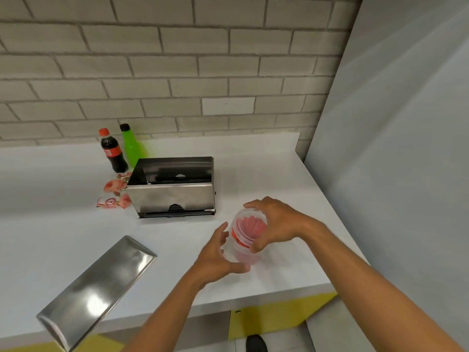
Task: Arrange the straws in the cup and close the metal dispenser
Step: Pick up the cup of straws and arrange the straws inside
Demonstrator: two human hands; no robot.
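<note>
A clear plastic cup (pixel 245 256) stands on the white counter near its front right edge, filled with red-wrapped straws (pixel 250 228). My right hand (pixel 275 221) grips the cup's rim from above and the right. My left hand (pixel 215 257) cups the lower left side of the cup, thumb under its base edge. The metal dispenser (pixel 172 198) stands open behind the cup, its top uncovered and the dark inside showing. Its flat metal lid (pixel 97 290) lies apart on the counter at the front left.
A cola bottle (pixel 113 152) and a green bottle (pixel 130 146) stand behind the dispenser by the brick wall. Red and white paper wrappers (pixel 114 194) lie left of the dispenser. A grey wall panel (pixel 393 148) bounds the counter (pixel 266 168) on the right.
</note>
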